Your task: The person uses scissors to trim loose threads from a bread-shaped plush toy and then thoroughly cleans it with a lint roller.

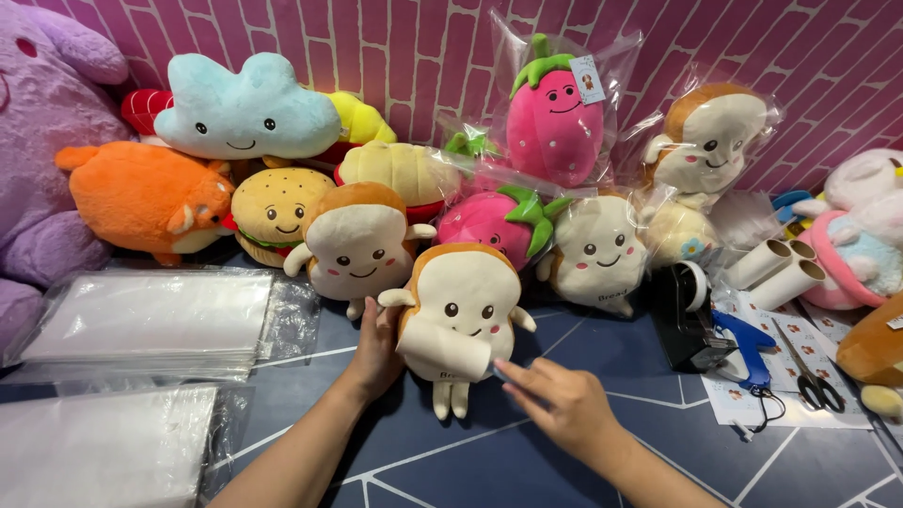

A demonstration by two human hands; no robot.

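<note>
The left hand [374, 350] is gripping the bread-slice plush [461, 315] from its side, steadying it upright, while the right hand [555, 400] is pressing a lint roller [447, 350] against its front.

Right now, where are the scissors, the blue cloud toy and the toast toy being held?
scissors [816, 376], head view, on the blades.
blue cloud toy [246, 111], head view, on its face.
toast toy [467, 310], head view, on its face.

Far right against the wall I see clear plastic bags [564, 103] wrapping several plush toys; the strawberry's bag carries a small pale hang tag [588, 78]. Near left lie stacks of flat clear bags [150, 320]. Right, white sticker sheets [800, 362] lie flat.
</note>
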